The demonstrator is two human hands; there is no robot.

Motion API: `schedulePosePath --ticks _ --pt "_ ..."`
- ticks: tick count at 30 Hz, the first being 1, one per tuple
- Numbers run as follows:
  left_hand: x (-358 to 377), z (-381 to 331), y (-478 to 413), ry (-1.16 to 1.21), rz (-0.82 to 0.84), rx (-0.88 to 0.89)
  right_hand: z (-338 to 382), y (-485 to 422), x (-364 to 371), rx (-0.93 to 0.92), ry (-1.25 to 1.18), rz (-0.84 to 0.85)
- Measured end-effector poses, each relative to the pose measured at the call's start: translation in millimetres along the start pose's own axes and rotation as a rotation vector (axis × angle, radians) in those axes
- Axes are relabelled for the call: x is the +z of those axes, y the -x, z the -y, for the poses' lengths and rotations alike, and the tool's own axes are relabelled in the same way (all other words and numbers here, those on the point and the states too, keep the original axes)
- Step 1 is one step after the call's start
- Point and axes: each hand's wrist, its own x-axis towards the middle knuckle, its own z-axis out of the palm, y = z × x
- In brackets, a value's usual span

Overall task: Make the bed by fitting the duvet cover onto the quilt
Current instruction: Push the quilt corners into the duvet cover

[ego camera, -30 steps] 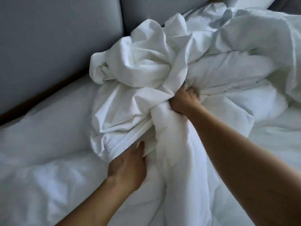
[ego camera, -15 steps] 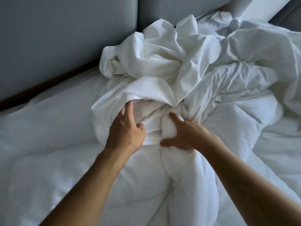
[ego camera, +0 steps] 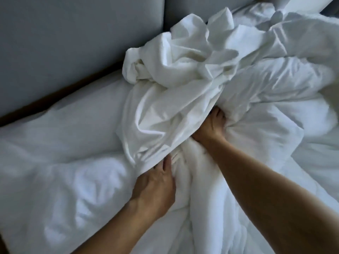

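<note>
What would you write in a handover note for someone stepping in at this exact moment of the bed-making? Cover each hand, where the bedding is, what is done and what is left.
Left hand: at the lower edge of the bunched duvet cover, fingers tucked under it; grip unclear.
Right hand: pushed in under the cover, gripping a bunch of the quilt.
Position: cover crumpled in a heap near the grey headboard; the quilt runs from it towards the person.
Done: quilt end seems started into the cover.
Left: pull the cover down the quilt, then spread it flat.
</note>
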Motion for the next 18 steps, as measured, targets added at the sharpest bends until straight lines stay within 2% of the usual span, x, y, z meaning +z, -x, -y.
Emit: schedulePosePath --ticks 2,4,5,6,7,9,10,11,12,14,16,18 --pt "-5.8 12.4 10.2 0.048 -0.076 0.224 9.3 -1.3 -10.9 0.023 0.034 0.043" --pt "-13.0 34.4 16.4 0.161 -0.279 0.462 22.2 7.1 -21.4 0.014 0.094 0.051" --pt "-16.1 49.4 13.3 0.178 -0.422 0.477 30.1 18.6 -23.6 -0.028 0.122 0.032" --pt "-20.0 66.4 5.9 0.191 -0.549 0.396 39.3 36.7 -22.3 -0.104 0.141 -0.014" --pt "-25.1 83.7 -4.3 0.231 -0.590 0.257 48.4 62.8 -17.6 -0.210 0.136 -0.080" --pt "-29.2 109.3 -26.9 0.310 -0.480 0.051 69.5 130.2 6.1 -0.393 0.008 -0.209" --pt "-27.8 114.2 -33.3 0.306 -0.397 0.048 79.0 164.5 25.4 -0.399 -0.116 -0.231" --pt "-23.6 115.4 -35.0 0.271 -0.350 0.104 88.3 195.4 44.0 -0.323 -0.262 -0.191" --pt "-17.6 116.0 -33.7 0.249 -0.318 0.181 98.2 220.7 59.5 -0.183 -0.414 -0.078" --pt "-6.8 123.7 -25.4 0.351 -0.302 0.280 116.2 244.5 82.9 0.061 -0.531 0.169" --pt "-3.1 137.2 -19.1 0.468 -0.297 0.290 129.6 229.8 91.6 0.114 -0.461 0.258" --pt "-6.5 145.7 -19.2 0.506 -0.302 0.257 142.1 199.6 88.0 0.088 -0.414 0.287"
